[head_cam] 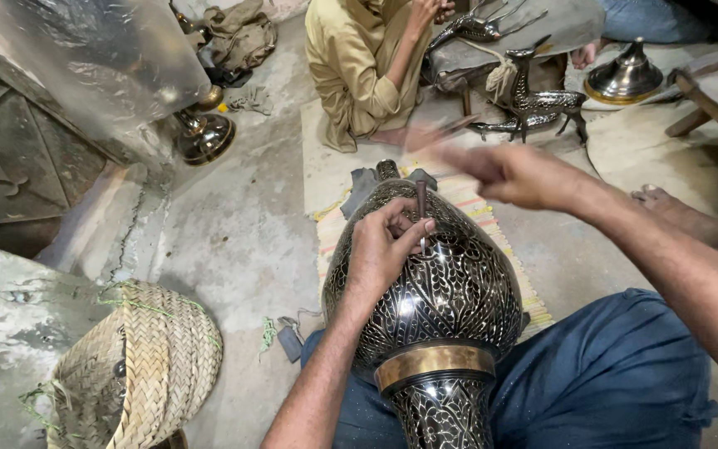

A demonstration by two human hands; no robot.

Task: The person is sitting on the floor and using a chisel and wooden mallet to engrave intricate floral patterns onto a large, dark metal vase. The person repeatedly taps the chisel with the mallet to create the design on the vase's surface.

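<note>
Brass shows as a bright band around the neck of a big black vase (pixel 434 283) that lies across the person's lap, its belly covered in fine silver-looking pattern and its mouth pointing away over a striped mat (pixel 492 224) on the concrete floor. From the head camera, the left hand (pixel 384 245) rests on the top of the belly, fingers pinched round a short dark chisel (pixel 421 212) stood nearly upright with its tip on the metal. The right hand (pixel 513 176) is raised above and beyond the vase, blurred; it seems clenched round something, perhaps a small hammer (pixel 434 135), but I cannot tell for sure. To my eye this is engraving work, mid-stroke: chisel placed, striking hand lifted. A next blow would need the chisel held steady and square on the pattern line. Across the floor another person in a yellow shirt (pixel 359 66) sits by metal deer figures (pixel 542 104), and a woven basket (pixel 151 374) lies at the near left.
</note>
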